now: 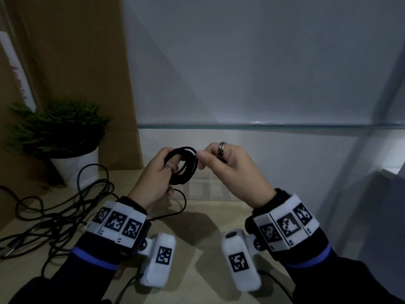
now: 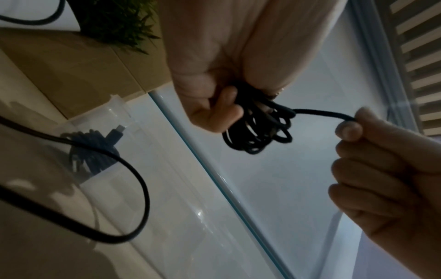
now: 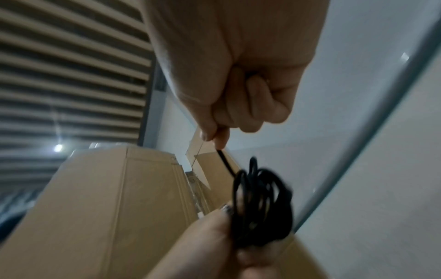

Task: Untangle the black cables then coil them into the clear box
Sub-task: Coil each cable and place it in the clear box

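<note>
A small coil of black cable [image 1: 183, 166] hangs above the table, wound round the fingers of my left hand [image 1: 163, 172], which grips it. My right hand [image 1: 221, 163] is just to the coil's right and pinches the cable's free strand [image 2: 322, 113] between thumb and forefinger. In the right wrist view the coil [image 3: 262, 203] sits below those pinching fingertips [image 3: 214, 136]. A tangle of black cables [image 1: 54, 211] lies on the table at the left. The clear box [image 2: 105, 120] stands beyond the hands and holds a coiled cable [image 2: 93, 151].
A potted green plant [image 1: 72, 165] in a white pot stands at the back left, in front of a tall cardboard box [image 1: 76, 62]. A glass shelf edge [image 1: 263, 126] runs along the white wall. A loose cable loop [image 1: 184, 200] trails under my left hand.
</note>
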A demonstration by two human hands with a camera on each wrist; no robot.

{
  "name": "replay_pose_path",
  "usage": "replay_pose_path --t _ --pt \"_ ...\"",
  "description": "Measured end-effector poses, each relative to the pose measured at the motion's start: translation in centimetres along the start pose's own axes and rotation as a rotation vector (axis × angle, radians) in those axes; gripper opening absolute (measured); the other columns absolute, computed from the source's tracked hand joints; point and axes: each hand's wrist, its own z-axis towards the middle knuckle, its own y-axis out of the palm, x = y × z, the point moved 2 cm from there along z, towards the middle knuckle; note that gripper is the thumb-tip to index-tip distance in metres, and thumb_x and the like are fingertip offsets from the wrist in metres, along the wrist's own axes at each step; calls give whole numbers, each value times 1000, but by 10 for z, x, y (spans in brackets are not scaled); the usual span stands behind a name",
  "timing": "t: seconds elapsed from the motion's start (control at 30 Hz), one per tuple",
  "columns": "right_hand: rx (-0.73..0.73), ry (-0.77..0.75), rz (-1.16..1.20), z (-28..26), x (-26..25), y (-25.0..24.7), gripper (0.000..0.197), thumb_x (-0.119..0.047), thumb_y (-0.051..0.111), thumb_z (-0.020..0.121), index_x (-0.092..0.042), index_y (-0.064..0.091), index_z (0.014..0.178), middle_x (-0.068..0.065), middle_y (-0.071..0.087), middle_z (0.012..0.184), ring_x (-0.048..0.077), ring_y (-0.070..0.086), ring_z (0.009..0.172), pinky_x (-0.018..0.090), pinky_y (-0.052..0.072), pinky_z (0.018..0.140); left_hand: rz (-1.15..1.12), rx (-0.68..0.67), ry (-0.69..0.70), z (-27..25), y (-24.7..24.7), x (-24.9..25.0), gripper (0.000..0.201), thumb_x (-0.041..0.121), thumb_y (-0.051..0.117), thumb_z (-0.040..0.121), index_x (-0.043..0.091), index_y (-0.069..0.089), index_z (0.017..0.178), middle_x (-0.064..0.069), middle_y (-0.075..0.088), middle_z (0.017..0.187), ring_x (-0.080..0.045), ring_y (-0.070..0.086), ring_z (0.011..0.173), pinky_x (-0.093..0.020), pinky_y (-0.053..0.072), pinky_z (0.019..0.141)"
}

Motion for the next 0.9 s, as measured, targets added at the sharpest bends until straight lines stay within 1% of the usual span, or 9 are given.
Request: replay_pose_path --t 0.13,0.2,0.27,0.37,0.5,0.57,0.67,0.77,0.9 --pt "-1 -90 -425 1 15 -9 32 -34 39 95 -19 64 83 -17 45 67 4 40 70 21 32 68 -92 113 10 2 -7 6 18 23 36 100 25 51 90 -2 41 75 -13 40 58 -18 33 36" --pt "125 -83 -631 2 26 -14 37 -41 37 91 -22 68 85 -6 51 92 18 42 90 34 33 78 -105 109 50 0 -5 11 19 22 36 100 23 51 88 1 41 72 -11 40 58 -16 34 38" --pt "203 -48 -634 5 32 -16 32 -33 43 92 -18 71 88 4 52 95 26 45 94 36 35 79 -102 77 77 -5 2 15 19 23 37 100 24 52 90 2 43 72 -10 42 59 -15 34 41" --pt "154 28 -446 9 35 -13 23 -15 48 95 -9 71 94 1 49 83 20 51 81 23 34 73 -149 44 76 -10 9 20 19 23 36 100 24 53 90 3 43 72 -8 41 58 -17 34 43" --pt "215 94 -103 9 36 -10 20 -12 52 94 -20 70 87 4 62 80 15 63 71 28 53 65 -249 0 74 -13 14 23 19 22 34 100 24 52 95 1 41 75 -12 42 60 -22 35 47" --pt "189 207 198 9 36 -3 24 -8 50 94 -20 67 84 0 66 78 8 63 65 23 55 64 -274 -17 68 -14 15 23 19 24 33 100 26 52 97 0 41 78 -13 43 63 -22 36 47" --pt "191 277 536 10 35 5 23 -5 46 95 -12 67 88 3 67 78 13 62 64 23 55 66 -265 -50 58 -16 19 23 17 27 33 99 29 50 100 -2 42 80 -15 44 69 -22 38 48" --pt "202 308 655 8 38 9 21 -7 45 96 -6 66 94 10 66 84 17 61 68 24 55 66 -276 -77 29 -17 20 23 16 29 32 99 29 48 102 -1 42 81 -14 45 70 -23 40 50" --pt "237 356 709 7 43 12 20 -8 45 96 -5 65 97 7 67 84 10 63 63 19 52 61 -279 -142 -23 -18 23 20 17 33 33 98 31 48 105 -6 44 88 -20 48 75 -24 41 51"
